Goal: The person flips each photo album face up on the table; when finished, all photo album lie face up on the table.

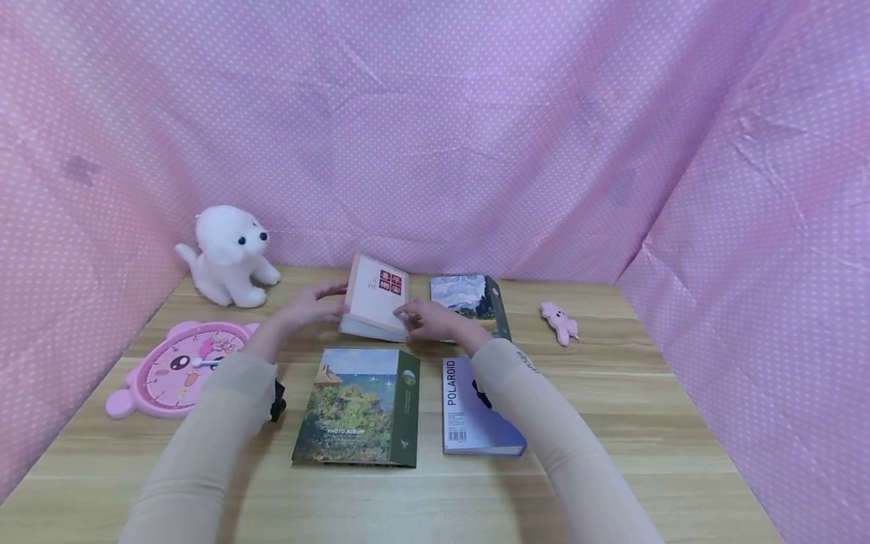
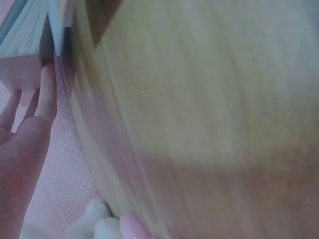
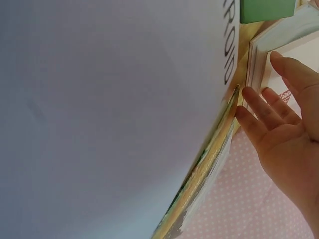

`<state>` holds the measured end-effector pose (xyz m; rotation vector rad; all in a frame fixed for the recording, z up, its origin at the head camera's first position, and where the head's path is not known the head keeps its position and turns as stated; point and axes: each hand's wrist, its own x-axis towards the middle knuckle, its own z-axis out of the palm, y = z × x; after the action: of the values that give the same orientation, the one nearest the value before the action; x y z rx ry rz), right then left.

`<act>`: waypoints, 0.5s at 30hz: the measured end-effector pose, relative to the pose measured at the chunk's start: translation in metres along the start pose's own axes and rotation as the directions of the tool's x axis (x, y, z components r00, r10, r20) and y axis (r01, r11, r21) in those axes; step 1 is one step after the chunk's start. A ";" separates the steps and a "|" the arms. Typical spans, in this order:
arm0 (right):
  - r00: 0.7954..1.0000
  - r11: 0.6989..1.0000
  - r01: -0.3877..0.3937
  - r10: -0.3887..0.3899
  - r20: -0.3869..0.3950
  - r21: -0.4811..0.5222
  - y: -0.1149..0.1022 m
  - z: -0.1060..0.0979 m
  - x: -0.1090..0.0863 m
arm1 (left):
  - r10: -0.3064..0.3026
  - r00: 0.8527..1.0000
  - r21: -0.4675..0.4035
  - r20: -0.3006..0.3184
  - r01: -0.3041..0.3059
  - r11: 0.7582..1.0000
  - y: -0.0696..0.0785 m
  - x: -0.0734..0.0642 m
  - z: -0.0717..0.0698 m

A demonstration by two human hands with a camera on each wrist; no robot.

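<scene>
A thick book (image 1: pixel 376 295) with a pale pink cover and red squares of characters lies tilted near the back, between the two hands. My left hand (image 1: pixel 309 309) is at its left side; in the left wrist view, extended fingers (image 2: pixel 48 92) touch the spine. At the book's right edge is my right hand (image 1: pixel 433 320), its fingers loosely extended beside the pages and a fingertip overlapping the cover in the head view. Behind that hand lies a landscape-painting album (image 1: pixel 462 293); a blue-white POLAROID album (image 1: pixel 476 423) lies partly under the right forearm.
A green-spined photo album (image 1: pixel 356 408) lies in front of the book. At left are a pink toy clock (image 1: pixel 159 378) and a white plush dog (image 1: pixel 227 261). A small pink plush toy (image 1: pixel 560 323) lies at right. Dotted pink cloth (image 1: pixel 435 136) hangs around the table.
</scene>
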<state>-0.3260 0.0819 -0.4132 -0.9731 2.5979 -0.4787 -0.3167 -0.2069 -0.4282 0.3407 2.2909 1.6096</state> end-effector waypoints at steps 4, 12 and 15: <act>1.000 0.999 0.025 -0.026 -0.013 -0.044 0.001 0.002 0.000 | -0.007 1.000 -0.007 0.030 0.007 1.000 -0.006 0.000 -0.001; 0.999 0.997 0.033 -0.035 -0.020 -0.064 -0.001 0.003 -0.001 | -0.031 0.999 -0.061 0.039 0.033 0.998 -0.010 0.003 0.000; 1.000 0.998 0.024 -0.025 -0.013 -0.062 -0.002 0.002 -0.001 | -0.040 0.998 -0.037 0.039 0.041 0.998 -0.007 0.003 0.001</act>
<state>-0.3232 0.0808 -0.4143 -1.0260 2.6305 -0.4146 -0.3193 -0.2072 -0.4353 0.3109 2.2219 1.6107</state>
